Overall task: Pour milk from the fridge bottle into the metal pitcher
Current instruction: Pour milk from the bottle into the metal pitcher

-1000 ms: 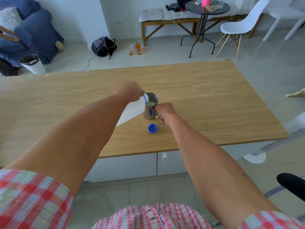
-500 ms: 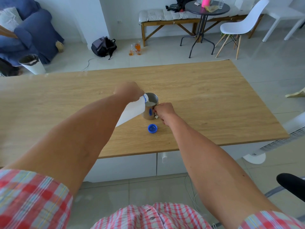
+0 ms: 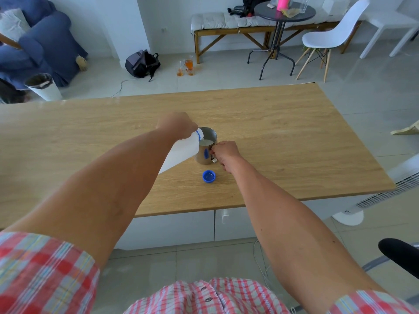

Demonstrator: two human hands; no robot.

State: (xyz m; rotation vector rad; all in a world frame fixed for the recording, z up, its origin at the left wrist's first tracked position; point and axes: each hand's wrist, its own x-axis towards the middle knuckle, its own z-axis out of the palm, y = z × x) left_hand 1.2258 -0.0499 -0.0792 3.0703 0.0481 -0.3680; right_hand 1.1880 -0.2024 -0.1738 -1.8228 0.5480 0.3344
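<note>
A white plastic milk bottle [image 3: 181, 151] with a blue neck ring is tilted steeply, its mouth over the rim of the metal pitcher [image 3: 206, 148]. My left hand [image 3: 175, 124] grips the bottle near its top. White milk shows inside the pitcher, which stands upright on the wooden table [image 3: 283, 141]. My right hand [image 3: 224, 152] is closed on the pitcher's handle at its right side. The bottle's blue cap [image 3: 209, 176] lies open side up on the table just in front of the pitcher.
The table's near edge runs above white drawers [image 3: 172, 230]. A white fan base [image 3: 348, 217] and a black chair part [image 3: 401, 250] stand at the right. Beyond the table are a backpack [image 3: 142, 63], glass jugs on the floor, a bin and chairs.
Almost nothing has moved; both hands keep their hold and the bottle stays tilted over the pitcher while milk runs in.
</note>
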